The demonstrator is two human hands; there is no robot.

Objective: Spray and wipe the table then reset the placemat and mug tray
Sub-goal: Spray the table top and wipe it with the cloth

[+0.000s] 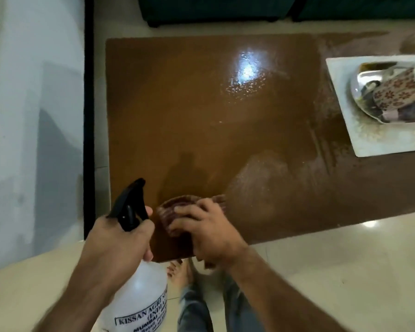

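A glossy brown table [201, 130] fills the middle of the head view, wet and shiny near its far side. My left hand [120, 238] grips the neck of a translucent white spray bottle [141, 291] with a black trigger head, held just off the table's near left corner. My right hand [209, 231] presses a brownish cloth [175, 204] flat on the table's near edge. At the right, a white placemat [359, 137] lies on the table, and on it sits a silver tray [362, 92] holding a floral-patterned mug [403, 92], partly cut off by the frame.
Pale tiled floor [321, 271] surrounds the table. A dark sofa base [213, 8] stands beyond the far edge. A white wall with a black strip [89, 116] runs along the left. My jeans and bare feet [180, 274] show below the table edge.
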